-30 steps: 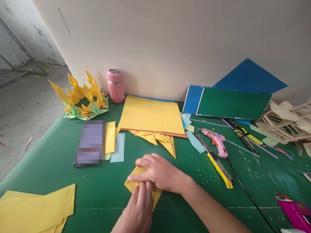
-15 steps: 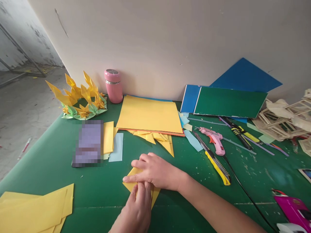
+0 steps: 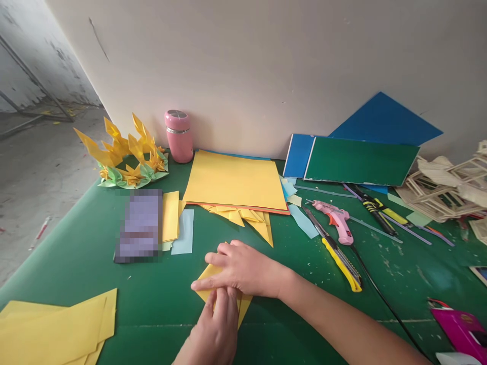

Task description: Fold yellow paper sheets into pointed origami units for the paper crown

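A folded piece of yellow paper (image 3: 245,305) lies on the green table under both my hands. My right hand (image 3: 243,268) rests across its upper part, palm down, with thumb and fingers stretched out and spread. Below it, my left hand (image 3: 216,324) has its fingers and thumb drawn together on the paper's lower left side, pinching it near the right thumb. Much of the paper is covered, so its full fold shape is hidden. Beyond my hands lie several folded yellow paper pieces (image 3: 253,219), partly under a large yellow sheet (image 3: 236,180).
Yellow sheets (image 3: 57,329) lie at the near left. A pink hot glue gun (image 3: 335,218) and yellow utility knife (image 3: 340,263) lie right of my hands. At the back stand a paper crown (image 3: 133,162) and a pink bottle (image 3: 178,137). Wooden stick models (image 3: 445,187) sit far right.
Hardly anything differs. The whole view has shifted very slightly, and both hands stay on the yellow paper in nearly the same pose.
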A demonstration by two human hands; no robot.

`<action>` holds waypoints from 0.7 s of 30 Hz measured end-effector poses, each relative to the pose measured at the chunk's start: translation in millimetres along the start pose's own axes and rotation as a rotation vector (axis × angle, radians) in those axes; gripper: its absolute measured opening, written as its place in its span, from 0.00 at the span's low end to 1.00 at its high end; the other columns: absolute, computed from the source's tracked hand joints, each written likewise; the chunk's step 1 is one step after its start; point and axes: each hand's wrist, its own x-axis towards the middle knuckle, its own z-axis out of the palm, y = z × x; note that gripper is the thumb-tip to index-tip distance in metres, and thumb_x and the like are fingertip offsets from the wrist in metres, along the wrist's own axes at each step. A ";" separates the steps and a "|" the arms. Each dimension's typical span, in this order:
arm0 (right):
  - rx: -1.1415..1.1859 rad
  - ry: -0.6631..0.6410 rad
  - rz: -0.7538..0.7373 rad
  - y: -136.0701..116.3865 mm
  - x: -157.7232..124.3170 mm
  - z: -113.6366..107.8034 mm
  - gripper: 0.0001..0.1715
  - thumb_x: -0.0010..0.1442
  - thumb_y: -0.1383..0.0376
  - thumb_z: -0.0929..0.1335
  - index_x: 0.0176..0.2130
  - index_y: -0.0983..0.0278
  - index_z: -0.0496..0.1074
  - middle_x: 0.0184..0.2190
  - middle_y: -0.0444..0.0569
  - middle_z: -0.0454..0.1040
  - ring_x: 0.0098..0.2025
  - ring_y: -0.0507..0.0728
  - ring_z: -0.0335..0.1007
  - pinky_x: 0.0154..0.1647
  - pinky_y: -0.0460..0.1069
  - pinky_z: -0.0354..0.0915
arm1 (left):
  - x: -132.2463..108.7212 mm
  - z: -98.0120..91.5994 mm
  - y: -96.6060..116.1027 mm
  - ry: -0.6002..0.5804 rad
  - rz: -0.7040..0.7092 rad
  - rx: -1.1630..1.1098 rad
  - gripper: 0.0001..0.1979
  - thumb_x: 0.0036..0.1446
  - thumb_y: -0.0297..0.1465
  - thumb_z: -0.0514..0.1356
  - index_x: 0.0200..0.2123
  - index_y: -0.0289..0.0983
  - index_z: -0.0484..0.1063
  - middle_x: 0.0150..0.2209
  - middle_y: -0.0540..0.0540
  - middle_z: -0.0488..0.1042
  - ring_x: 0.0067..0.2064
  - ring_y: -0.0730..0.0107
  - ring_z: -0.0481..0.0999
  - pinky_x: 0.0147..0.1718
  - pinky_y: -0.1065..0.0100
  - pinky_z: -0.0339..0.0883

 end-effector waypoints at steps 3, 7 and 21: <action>0.007 0.006 -0.009 0.9 1.2 -1.1 0.23 0.65 0.68 0.62 0.54 0.43 0.67 0.48 0.45 0.69 0.38 0.55 0.61 0.34 0.49 0.60 | -2.4 6.0 6.1 0.028 -0.052 0.020 0.22 0.56 0.37 0.52 0.47 0.33 0.75 0.47 0.37 0.72 0.47 0.52 0.70 0.51 0.52 0.60; 0.080 -0.011 0.023 4.2 0.2 -3.6 0.23 0.64 0.70 0.63 0.53 0.46 0.69 0.45 0.46 0.70 0.38 0.55 0.62 0.36 0.49 0.62 | -2.6 6.1 6.2 -0.012 -0.024 0.027 0.22 0.55 0.36 0.52 0.49 0.34 0.74 0.48 0.39 0.73 0.50 0.54 0.69 0.52 0.56 0.59; 0.030 0.097 0.432 9.6 -18.9 7.1 0.26 0.58 0.79 0.61 0.53 0.64 0.71 0.48 0.56 0.71 0.47 0.61 0.66 0.45 0.56 0.67 | 3.2 3.6 2.5 -0.004 -0.078 -0.046 0.18 0.56 0.34 0.53 0.44 0.34 0.77 0.49 0.37 0.74 0.49 0.53 0.69 0.46 0.56 0.62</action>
